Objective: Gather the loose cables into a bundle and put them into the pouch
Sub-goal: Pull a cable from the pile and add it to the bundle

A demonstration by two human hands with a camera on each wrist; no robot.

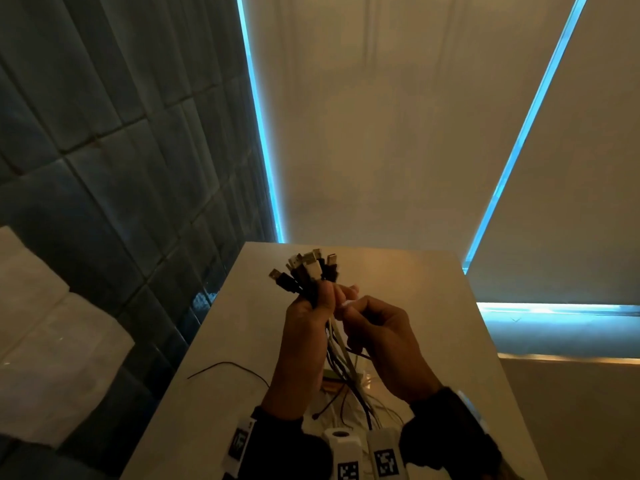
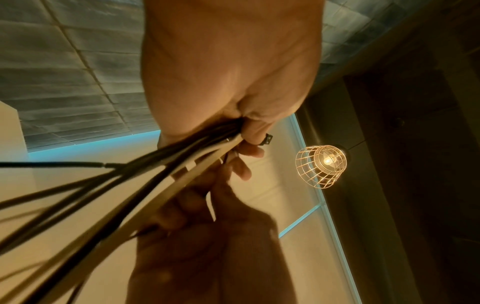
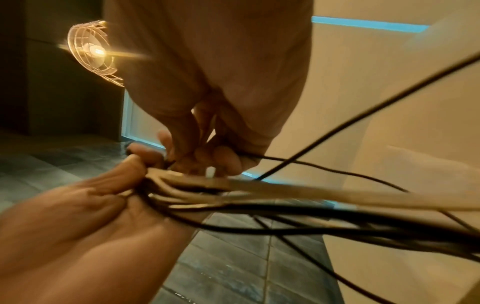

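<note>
My left hand (image 1: 323, 297) is raised above the table and grips a bundle of black and white cables (image 1: 337, 355) just below their plugs (image 1: 306, 268), which fan upward. The cables' lower lengths hang down to the table. My right hand (image 1: 349, 315) sits close against the left one, its fingers curled and pinching a thin black cable (image 3: 298, 162) and a white plug tip (image 3: 210, 171) beside the bundle. From the left wrist, the cables (image 2: 182, 160) run out of my left hand's (image 2: 244, 131) closed fist. A small greenish-brown item (image 1: 330, 377) lies under the hanging cables, mostly hidden.
The light table (image 1: 433, 323) ends at a far edge near the window blinds (image 1: 381, 133). One thin black wire (image 1: 225, 365) lies loose on the table at left. A dark tiled wall (image 1: 104, 133) stands to the left. A caged lamp (image 2: 322, 166) hangs overhead.
</note>
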